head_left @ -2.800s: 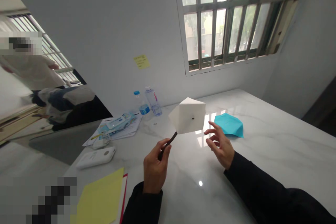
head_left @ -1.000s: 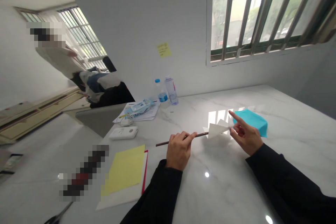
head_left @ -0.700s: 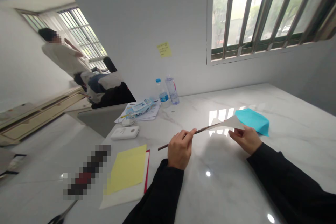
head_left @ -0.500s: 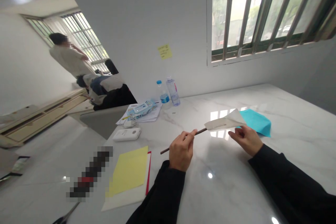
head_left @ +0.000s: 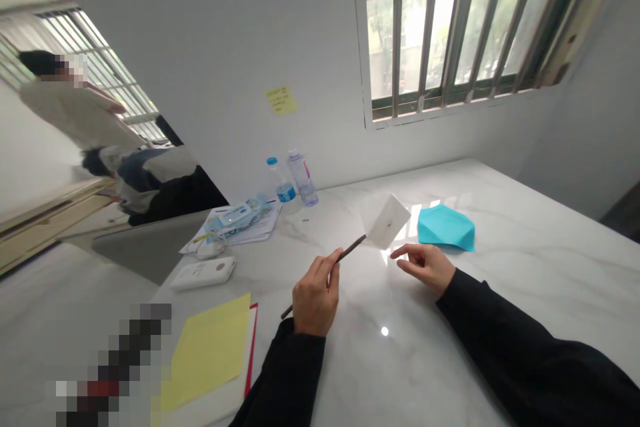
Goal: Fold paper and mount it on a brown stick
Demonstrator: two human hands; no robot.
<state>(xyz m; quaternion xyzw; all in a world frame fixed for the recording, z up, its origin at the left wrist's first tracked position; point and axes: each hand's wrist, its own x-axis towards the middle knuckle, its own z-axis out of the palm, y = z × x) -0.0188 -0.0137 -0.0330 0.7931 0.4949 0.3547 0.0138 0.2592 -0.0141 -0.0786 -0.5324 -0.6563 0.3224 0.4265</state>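
Note:
My left hand [head_left: 316, 295] is closed around a thin dark stick [head_left: 351, 248] that slants up to the right. At its far end a piece of white paper [head_left: 388, 221] is held up above the tabletop, with a small dark spot near its middle; how it is joined to the stick I cannot tell. My right hand [head_left: 424, 267] is just right of and below the paper, apart from it, with forefinger and thumb parted and nothing between them. Behind that hand lies a turquoise sheet [head_left: 446, 227], creased and slightly raised.
Yellow paper [head_left: 213, 350] lies over white and red sheets at the front left. Beyond are a white device [head_left: 204, 273], printed papers [head_left: 267, 223] with blue packets, and two plastic bottles [head_left: 303, 180] by the wall. A person [head_left: 75, 103] stands at the far left.
The white paper has turned from nearly edge-on to a tilted, more upright face, with the stick angled more steeply. My right hand has moved off the paper's edge. The view has swung right.

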